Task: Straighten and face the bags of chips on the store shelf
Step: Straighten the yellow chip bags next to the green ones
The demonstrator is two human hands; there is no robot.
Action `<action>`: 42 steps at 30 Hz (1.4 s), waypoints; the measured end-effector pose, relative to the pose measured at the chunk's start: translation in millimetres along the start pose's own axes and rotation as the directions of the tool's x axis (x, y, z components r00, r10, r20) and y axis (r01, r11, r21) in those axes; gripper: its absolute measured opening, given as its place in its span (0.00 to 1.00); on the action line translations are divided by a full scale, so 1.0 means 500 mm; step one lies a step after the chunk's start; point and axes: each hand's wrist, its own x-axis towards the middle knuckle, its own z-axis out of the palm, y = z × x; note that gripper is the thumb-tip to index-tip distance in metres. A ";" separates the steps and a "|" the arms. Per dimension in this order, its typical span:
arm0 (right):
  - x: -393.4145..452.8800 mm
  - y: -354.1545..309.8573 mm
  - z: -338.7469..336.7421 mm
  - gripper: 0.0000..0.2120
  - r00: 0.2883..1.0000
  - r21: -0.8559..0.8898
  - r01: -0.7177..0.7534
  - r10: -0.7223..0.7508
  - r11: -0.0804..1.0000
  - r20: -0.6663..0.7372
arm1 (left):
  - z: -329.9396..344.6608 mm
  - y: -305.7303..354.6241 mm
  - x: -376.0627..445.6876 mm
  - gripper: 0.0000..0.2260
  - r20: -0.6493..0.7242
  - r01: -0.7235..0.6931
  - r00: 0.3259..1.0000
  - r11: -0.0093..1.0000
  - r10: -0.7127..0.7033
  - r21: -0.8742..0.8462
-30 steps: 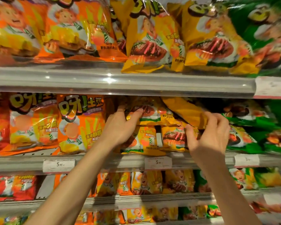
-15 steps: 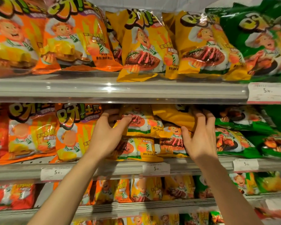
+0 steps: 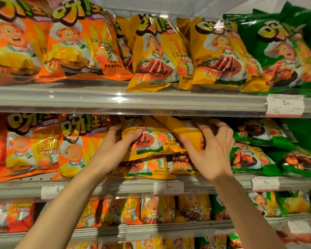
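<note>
Fingers of the left hand [image 3: 113, 150] are curled over the top left edge of a yellow bag [image 3: 151, 141] lying on its face-up stack on the middle shelf [image 3: 115, 187], with the thumb pressed onto the bag's printed front. Fingers of the right hand [image 3: 212, 150] are spread and bent round a second yellow bag [image 3: 185, 132], which is tilted, its plain back turned outward, and leans across the first bag's upper right corner; the thumb is held against its lower edge. Both bags are found at about 12 o'clock from the wrists, just under the upper shelf [image 3: 115, 101]. Beneath them, two more yellow bags [image 3: 151, 168] are laid flat. At 9 o'clock of the left hand, orange bags [image 3: 79, 144] are stood upright, touching the forearm's side. At 3 o'clock of the right hand, green bags [image 3: 258, 155] are piled loosely. On the upper shelf, orange, yellow and green bags are lined upright. A price tag [image 3: 168, 187] is fixed to the shelf rail between the two forearms.
</note>
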 end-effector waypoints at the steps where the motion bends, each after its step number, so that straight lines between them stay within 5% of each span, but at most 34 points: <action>1: 0.000 0.012 -0.006 0.29 0.997 0.080 -0.022 0.016 0.997 0.081 | 0.002 0.004 -0.002 0.33 0.003 -0.011 1.000 1.000 0.011 0.003; 6: 0.003 0.054 -0.030 0.30 0.938 0.335 -0.131 0.007 0.933 0.346 | 0.005 0.000 -0.002 0.36 -0.005 -0.024 1.000 0.999 0.024 0.041; 12: -0.025 0.018 -0.005 0.25 0.988 0.129 -0.056 0.036 0.990 0.152 | 0.014 -0.003 -0.008 0.33 -0.047 -0.079 0.996 0.996 0.080 0.033; 18: -0.010 -0.014 0.006 0.30 0.985 -0.174 -0.174 0.175 0.969 -0.008 | -0.001 -0.009 -0.013 0.34 -0.055 -0.099 0.993 0.995 0.100 0.034; 21: 0.006 -0.013 0.000 0.33 0.982 -0.186 -0.119 0.143 0.975 0.121 | -0.014 -0.015 -0.016 0.36 -0.053 -0.090 0.994 0.995 0.092 0.046; 25: 0.020 0.020 -0.021 0.33 0.937 0.010 -0.113 0.104 0.993 0.334 | -0.021 -0.010 -0.026 0.33 -0.056 -0.080 0.995 0.996 0.081 0.031; 36: 0.001 -0.010 -0.004 0.36 0.983 -0.011 -0.098 0.099 0.995 0.157 | -0.033 -0.014 -0.021 0.44 -0.031 -0.064 0.997 0.998 0.064 0.010; 42: 0.008 -0.002 0.009 0.35 0.978 -0.176 -0.207 0.197 0.962 -0.072 | -0.028 -0.016 -0.024 0.42 -0.031 -0.077 0.997 0.997 0.077 -0.004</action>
